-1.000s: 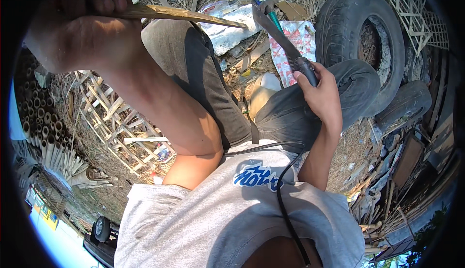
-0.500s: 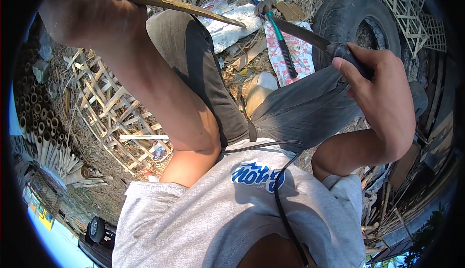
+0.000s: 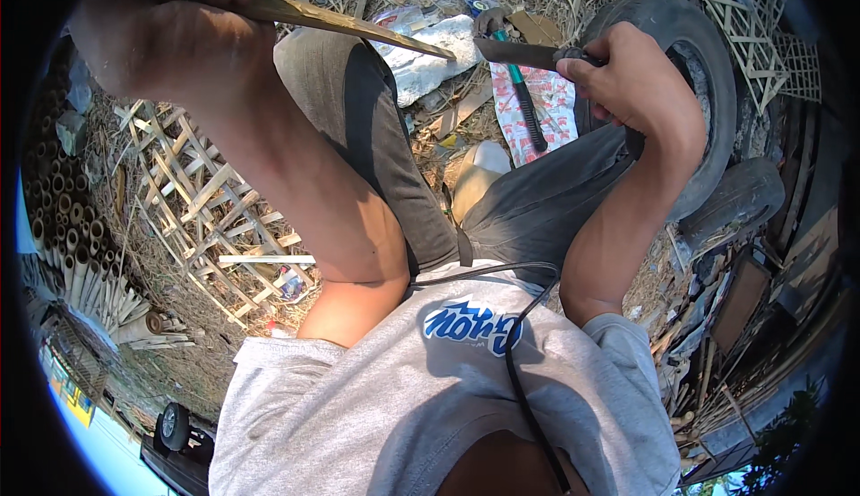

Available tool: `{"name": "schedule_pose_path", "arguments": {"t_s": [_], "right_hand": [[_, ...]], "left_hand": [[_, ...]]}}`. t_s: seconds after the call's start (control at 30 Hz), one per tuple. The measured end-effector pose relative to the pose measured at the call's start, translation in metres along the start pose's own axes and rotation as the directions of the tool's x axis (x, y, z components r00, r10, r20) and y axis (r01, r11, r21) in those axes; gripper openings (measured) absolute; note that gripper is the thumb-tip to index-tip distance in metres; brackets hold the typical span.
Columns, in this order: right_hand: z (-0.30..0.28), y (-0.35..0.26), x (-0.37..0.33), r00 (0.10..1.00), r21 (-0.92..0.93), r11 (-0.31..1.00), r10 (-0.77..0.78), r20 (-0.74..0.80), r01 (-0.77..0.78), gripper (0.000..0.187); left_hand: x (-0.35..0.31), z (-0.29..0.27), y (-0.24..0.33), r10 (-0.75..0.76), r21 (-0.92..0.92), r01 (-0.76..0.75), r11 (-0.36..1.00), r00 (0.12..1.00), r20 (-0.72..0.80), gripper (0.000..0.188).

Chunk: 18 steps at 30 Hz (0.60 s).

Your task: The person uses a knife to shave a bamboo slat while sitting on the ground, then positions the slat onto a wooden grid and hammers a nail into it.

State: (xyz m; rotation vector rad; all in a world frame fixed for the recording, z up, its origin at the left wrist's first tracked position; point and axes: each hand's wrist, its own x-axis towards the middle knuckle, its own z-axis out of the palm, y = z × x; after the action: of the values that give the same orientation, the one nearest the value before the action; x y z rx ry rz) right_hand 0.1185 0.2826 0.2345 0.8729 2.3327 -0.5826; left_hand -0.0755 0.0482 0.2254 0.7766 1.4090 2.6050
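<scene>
At the far left lie stacked bamboo poles (image 3: 72,218), their hollow ends showing, and below them, near the lower edge, a wheel (image 3: 173,426) of a dark vehicle. Next comes a lattice (image 3: 206,209) of pale strips on the dry ground, left of the person's left arm.

The left hand (image 3: 184,21) is raised at the upper left, partly in shadow. Its fingers are curled closed around one end of a stick (image 3: 358,26), which slants down to the right above the left knee. Its narrow tip lies in front of a white block (image 3: 439,61); whether the two touch cannot be told.

In the middle, the person's dark trousers (image 3: 394,164) and grey shirt (image 3: 358,406) show, with a black cord (image 3: 512,362) hanging down the shirt.

Right of the block, a hammer (image 3: 527,106) with a green and black handle lies partly over a red-and-white sheet (image 3: 557,111). Above it is the knife (image 3: 520,53), blade pointing left, its end near the stick's tip but apart. The right hand (image 3: 632,75) grips its handle, fingers wrapped closed, in front of a tyre (image 3: 708,39). Another lattice (image 3: 748,39) stands at the far right.
</scene>
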Motion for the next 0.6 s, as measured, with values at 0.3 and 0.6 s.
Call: {"name": "schedule_pose_path", "arguments": {"t_s": [0.3, 0.6], "right_hand": [[-0.014, 0.048, -0.022, 0.996, 0.174, 0.981, 0.090, -0.009, -0.087, 0.038], [-0.133, 0.103, -0.048, 0.978, -0.176, 0.984, 0.005, -0.209, -0.042, 0.039]], "left_hand": [[-0.003, 0.014, -0.002, 0.006, 0.066, -0.008, 0.998, 1.000, 0.026, 0.024], [-0.012, 0.041, 0.002, -0.069, -0.041, 0.062, 0.997, 0.977, -0.202, 0.037]]}}
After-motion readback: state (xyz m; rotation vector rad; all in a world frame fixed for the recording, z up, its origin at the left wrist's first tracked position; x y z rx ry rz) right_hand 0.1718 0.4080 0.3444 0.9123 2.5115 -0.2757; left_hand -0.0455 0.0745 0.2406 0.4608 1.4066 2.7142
